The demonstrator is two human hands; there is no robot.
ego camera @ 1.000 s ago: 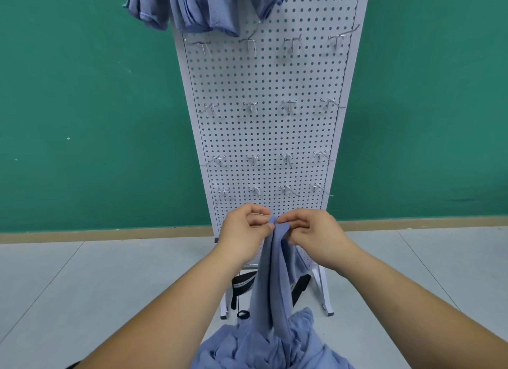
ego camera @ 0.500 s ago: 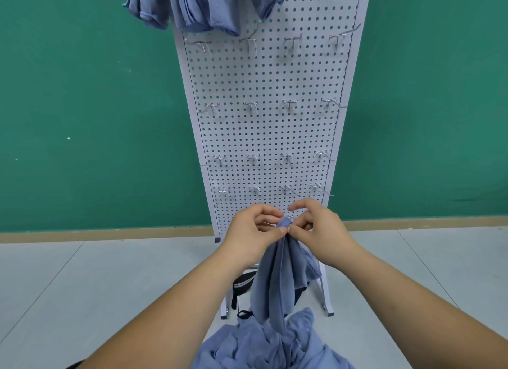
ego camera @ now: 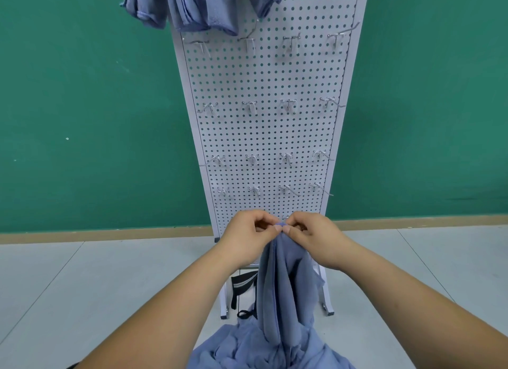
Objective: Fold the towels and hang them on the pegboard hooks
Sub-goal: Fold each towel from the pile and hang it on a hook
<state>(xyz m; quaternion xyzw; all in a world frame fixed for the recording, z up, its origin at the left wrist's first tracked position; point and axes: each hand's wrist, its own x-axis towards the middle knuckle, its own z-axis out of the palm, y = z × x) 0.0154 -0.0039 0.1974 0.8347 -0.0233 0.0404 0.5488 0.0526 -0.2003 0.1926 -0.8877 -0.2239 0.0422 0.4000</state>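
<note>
A blue towel [ego camera: 283,280] hangs down from its top corner, which both my hands pinch together in front of the foot of the white pegboard [ego camera: 266,127]. My left hand [ego camera: 247,238] holds the corner from the left, my right hand [ego camera: 313,237] from the right, thumbs almost touching. The towel's lower end falls onto a heap of blue towels [ego camera: 269,346] at the bottom of the view. Several folded blue towels [ego camera: 200,6] hang from hooks at the top of the pegboard. Rows of bare metal hooks [ego camera: 288,105] stick out below them.
The pegboard stands on thin white legs [ego camera: 224,305] on a grey tiled floor [ego camera: 82,286], against a green wall [ego camera: 82,107]. A black strap with a grey stripe [ego camera: 242,286] lies behind the legs.
My hands shifted their pinch along the towel's top edge and now sit close together at the corner. The hanging towel hangs a little fuller than a second ago.
</note>
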